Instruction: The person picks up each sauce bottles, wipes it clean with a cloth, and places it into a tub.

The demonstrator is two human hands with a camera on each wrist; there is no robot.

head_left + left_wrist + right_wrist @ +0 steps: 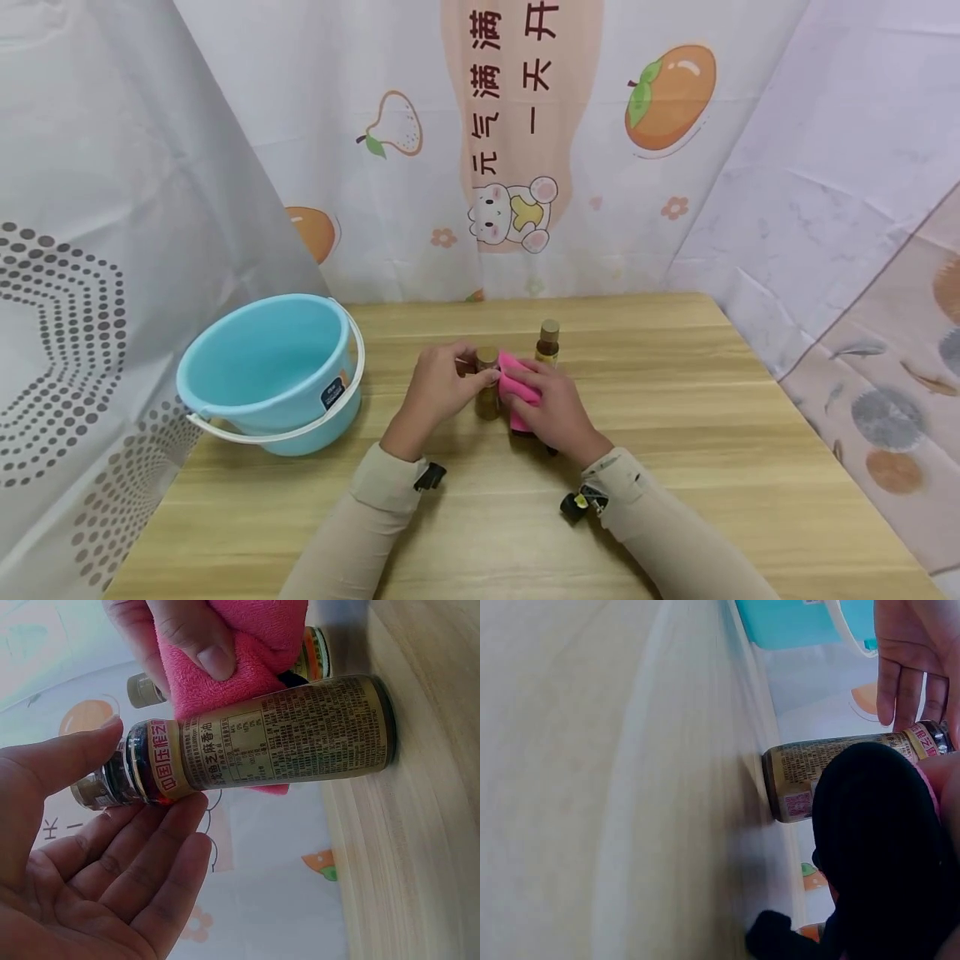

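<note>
A sesame oil bottle (292, 739) with a brown-gold label and gold cap stands upright on the wooden table. My left hand (442, 383) holds it near the neck, thumb on one side and fingers on the other. A pink cloth (240, 667) is gripped in my right hand (551, 408) and lies against the bottle's side. Beside the cloth, in the right wrist view, a black soft-looking piece (885, 847) covers much of the bottle and right hand; its kind is unclear. Just behind the right hand stands a second gold-capped bottle (549, 337), its lower part hidden.
To the left, a light blue bucket (270, 358) with a white handle stands on the wooden table (675, 500). A printed curtain (337, 50) hangs along the table's back edge, with more sheets at both sides.
</note>
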